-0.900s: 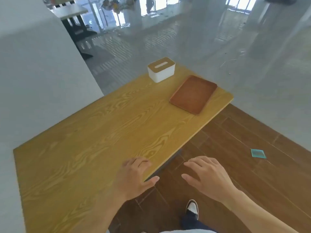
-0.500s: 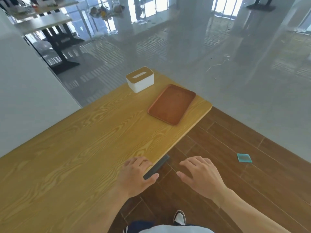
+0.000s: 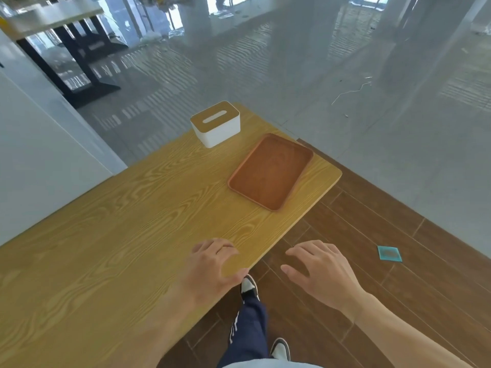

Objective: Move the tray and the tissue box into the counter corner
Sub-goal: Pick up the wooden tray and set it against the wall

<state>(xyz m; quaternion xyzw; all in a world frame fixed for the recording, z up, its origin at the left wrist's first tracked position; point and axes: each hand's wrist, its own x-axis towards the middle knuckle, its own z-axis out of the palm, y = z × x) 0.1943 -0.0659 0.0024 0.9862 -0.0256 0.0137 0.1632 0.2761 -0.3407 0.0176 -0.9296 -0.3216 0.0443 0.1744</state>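
Tray (image 3: pixel 271 171) — smooth rounded brown rectangle on grained wood counter (image 3: pixel 119 235)

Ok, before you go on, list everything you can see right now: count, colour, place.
counter: 1, yellow wood grain, left and centre
tissue box: 1, white with wood-coloured lid, far end of counter
tray: 1, brown, bare, far right corner, beside the box, not touching
square tile: 1, teal, on brown plank floor at right
table: 1, pale top, black legs, far left background
left hand: 1, open, at counter's near edge
right hand: 1, open, over the floor
shoes: 2, black and white, below
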